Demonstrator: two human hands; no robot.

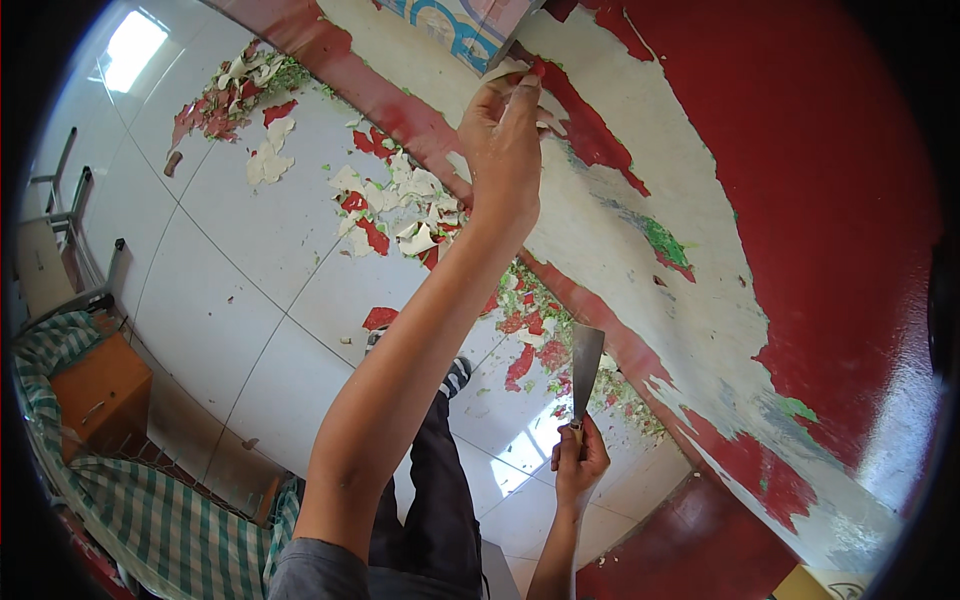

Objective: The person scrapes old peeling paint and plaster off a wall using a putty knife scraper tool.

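Note:
My left hand (503,140) is raised to the wall (610,235), where red paint is partly stripped to a pale layer. Its fingers are pinched on a thin paint flake (506,70) just below a patterned box (465,35). Lower down and nearer to me, my right hand (580,460) is wrapped round the handle of a putty knife (587,365). The broad metal blade points up and away from me, in front of the scraps at the wall's foot; whether it touches anything I cannot tell.
Red, cream and green paint chips (400,195) litter the white tiled floor (240,260) along the wall, with a heap (240,90) at far left. At left are metal-legged furniture (70,215), an orange-brown cabinet (105,385) and a green checked cloth (165,515).

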